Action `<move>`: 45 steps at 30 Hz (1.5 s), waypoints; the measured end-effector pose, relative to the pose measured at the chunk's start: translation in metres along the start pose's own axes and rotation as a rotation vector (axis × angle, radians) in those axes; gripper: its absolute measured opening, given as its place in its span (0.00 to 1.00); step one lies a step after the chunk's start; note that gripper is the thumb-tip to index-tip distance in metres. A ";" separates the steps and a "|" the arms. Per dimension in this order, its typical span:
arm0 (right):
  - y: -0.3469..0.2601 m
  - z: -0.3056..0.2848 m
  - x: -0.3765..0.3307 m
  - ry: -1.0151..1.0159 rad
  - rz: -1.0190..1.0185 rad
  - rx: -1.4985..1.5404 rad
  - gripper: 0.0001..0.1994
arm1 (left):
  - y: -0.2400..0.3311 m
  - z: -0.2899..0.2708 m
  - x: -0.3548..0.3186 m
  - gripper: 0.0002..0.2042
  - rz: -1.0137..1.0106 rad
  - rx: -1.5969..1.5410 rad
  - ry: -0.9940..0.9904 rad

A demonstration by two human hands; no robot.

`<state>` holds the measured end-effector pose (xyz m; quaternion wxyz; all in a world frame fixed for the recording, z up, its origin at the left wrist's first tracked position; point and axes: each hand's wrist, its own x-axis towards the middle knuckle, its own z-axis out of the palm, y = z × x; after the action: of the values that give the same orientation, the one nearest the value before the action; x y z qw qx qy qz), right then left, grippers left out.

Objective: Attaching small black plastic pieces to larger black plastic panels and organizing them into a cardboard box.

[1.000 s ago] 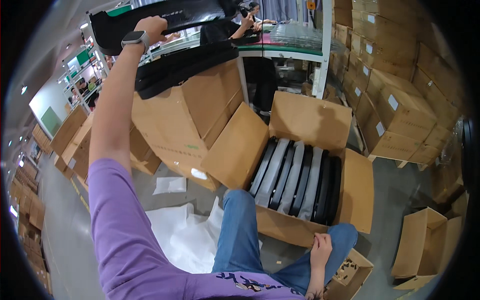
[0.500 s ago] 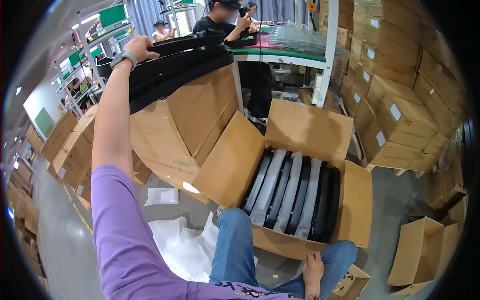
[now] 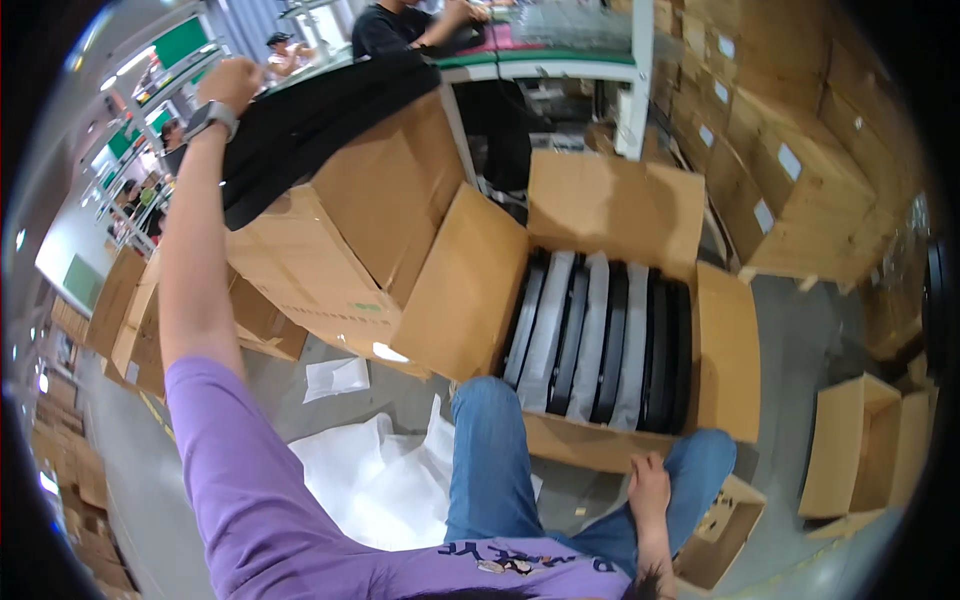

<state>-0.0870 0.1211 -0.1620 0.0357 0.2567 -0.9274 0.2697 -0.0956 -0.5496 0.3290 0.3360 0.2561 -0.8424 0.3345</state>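
My left hand (image 3: 232, 85), a watch on its wrist, is at the far left end of a stack of long black curved parts (image 3: 320, 125). Its fingers are curled, and what they grip is hidden. The stack lies on top of a tall brown carton (image 3: 375, 215). My right hand (image 3: 650, 485) rests on my right knee with loosely bent fingers and nothing in it. Just beyond my knees stands an open carton (image 3: 590, 443). Inside it, black curved parts (image 3: 572, 345) stand on edge in a row, with pale wrapping sheets (image 3: 546, 335) between some of them.
White sheets (image 3: 375, 480) lie on the floor at my left. A small open box (image 3: 725, 540) sits beside my right knee, and another open carton (image 3: 850, 450) at the right. Stacked cartons (image 3: 790, 190) rise behind it. A person (image 3: 385, 30) works at the bench (image 3: 540, 65) ahead.
The view has shifted, so the cartons sit higher in the picture. My left hand's fingers no longer reach over the top black part; the hand is now at the stack's left end. My right hand stays on my knee.
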 end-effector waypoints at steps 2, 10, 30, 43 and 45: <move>0.007 0.002 0.006 0.013 0.025 0.047 0.07 | 0.035 -0.032 -0.010 0.23 0.010 -0.124 0.291; 0.023 -0.004 0.050 0.200 0.349 0.668 0.07 | 0.302 -0.013 -0.161 0.09 0.418 -1.188 -0.118; 0.037 -0.032 0.065 -0.028 0.463 0.909 0.08 | 0.717 0.165 -0.424 0.34 -0.169 -0.720 -1.360; 0.052 -0.036 0.043 -0.010 0.553 1.260 0.06 | 0.667 0.109 -0.359 0.11 -0.851 -1.904 -1.214; 0.049 -0.034 0.043 0.009 0.516 1.235 0.06 | 0.655 0.093 -0.325 0.12 -0.772 -1.994 -1.275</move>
<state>-0.1508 0.1548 -0.1479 -0.1793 -0.0010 -0.6342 0.7521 -0.3535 -0.1283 -0.2182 -0.0086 0.2367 -0.6115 -0.7550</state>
